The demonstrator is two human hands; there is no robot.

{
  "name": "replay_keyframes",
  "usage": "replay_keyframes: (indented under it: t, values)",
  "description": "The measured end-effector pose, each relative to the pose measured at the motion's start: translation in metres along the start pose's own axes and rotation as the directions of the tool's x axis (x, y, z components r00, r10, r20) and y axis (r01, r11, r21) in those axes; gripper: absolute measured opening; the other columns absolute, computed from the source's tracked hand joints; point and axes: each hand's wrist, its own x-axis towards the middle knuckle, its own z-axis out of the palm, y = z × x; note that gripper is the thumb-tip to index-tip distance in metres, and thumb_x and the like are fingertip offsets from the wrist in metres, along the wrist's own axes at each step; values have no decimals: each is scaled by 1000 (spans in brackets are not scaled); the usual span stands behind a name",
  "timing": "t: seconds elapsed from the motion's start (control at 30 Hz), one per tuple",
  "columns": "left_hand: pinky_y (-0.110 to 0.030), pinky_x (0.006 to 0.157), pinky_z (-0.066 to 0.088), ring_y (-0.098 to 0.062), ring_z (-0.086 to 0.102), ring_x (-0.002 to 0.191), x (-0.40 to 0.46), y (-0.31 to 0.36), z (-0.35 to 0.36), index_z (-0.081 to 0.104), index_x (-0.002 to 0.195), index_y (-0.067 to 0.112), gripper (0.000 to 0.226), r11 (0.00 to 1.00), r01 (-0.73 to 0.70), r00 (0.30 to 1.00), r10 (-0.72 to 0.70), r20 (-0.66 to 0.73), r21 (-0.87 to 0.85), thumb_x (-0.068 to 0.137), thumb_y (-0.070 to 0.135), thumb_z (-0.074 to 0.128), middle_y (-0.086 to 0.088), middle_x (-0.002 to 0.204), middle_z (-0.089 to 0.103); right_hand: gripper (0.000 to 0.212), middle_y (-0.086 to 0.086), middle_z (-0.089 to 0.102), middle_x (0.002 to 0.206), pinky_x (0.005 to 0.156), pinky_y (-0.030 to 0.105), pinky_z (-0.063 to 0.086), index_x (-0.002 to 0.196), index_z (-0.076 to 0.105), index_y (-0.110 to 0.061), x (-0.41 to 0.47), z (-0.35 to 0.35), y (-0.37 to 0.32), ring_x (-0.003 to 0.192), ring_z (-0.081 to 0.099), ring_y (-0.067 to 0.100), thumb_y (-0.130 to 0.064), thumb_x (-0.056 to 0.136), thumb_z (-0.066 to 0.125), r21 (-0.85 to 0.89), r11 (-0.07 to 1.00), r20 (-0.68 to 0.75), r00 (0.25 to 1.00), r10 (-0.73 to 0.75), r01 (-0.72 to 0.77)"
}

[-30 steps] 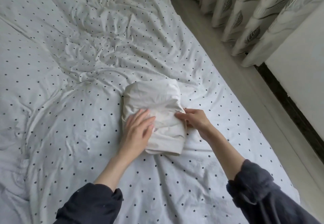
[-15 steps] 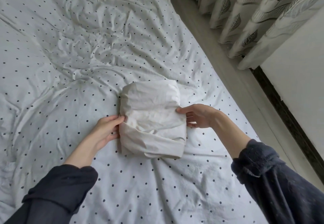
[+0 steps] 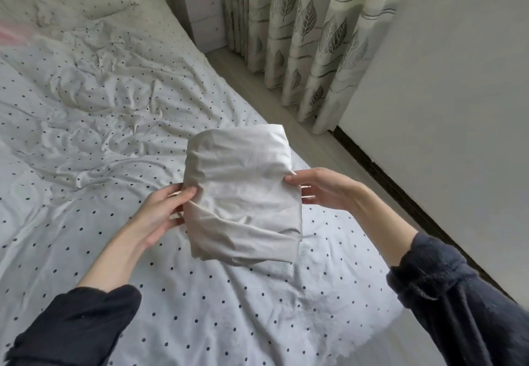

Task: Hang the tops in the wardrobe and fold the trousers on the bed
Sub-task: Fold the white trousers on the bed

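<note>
The folded trousers (image 3: 242, 194), earlier flat on the bed (image 3: 86, 165), are now lifted mid-frame, long axis running up-frame, pinched at either side by the left hand (image 3: 160, 211) and right hand (image 3: 323, 191).

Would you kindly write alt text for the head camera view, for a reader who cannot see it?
A person's two hands, left hand and right hand, hold a folded pale pair of trousers by its sides above a bed with a white dotted cover. A leaf-patterned curtain and a white bedside cabinet stand beyond the bed.
</note>
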Motion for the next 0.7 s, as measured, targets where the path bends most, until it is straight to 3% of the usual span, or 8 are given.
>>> replay_keyframes:
  t: [0.13,0.3,0.43,0.7]
  values:
    - [-30,63,50,-15,63,76,-23,27,54,59,112,12,27,989,-105,974,81,211,104,86,20,62,1,87,67,45,2,65,116,91,28,47,120,62,-8,-107,-12,23,102,60,15,-26,79,67,88,983,-172,974,-145,162]
    - [-31,62,50,-14,63,73,-67,31,119,60,103,16,16,956,-219,881,107,462,196,89,23,60,0,90,65,35,-5,70,103,85,25,45,99,73,-18,-232,8,84,90,66,8,-35,69,69,155,929,-414,876,-247,335]
    - [-36,69,53,-14,65,76,-129,16,173,63,100,17,19,930,-283,745,58,665,235,84,27,64,0,91,70,29,-4,72,101,83,27,46,93,76,-20,-333,40,164,89,67,9,-36,70,68,186,871,-621,741,-254,455]
    - [-42,74,53,-19,62,77,-289,-50,290,60,102,14,24,856,-399,420,-147,895,328,83,25,67,-2,86,65,35,-2,71,94,68,20,51,103,68,-13,-513,119,311,78,66,10,-28,71,65,252,735,-900,432,-61,629]
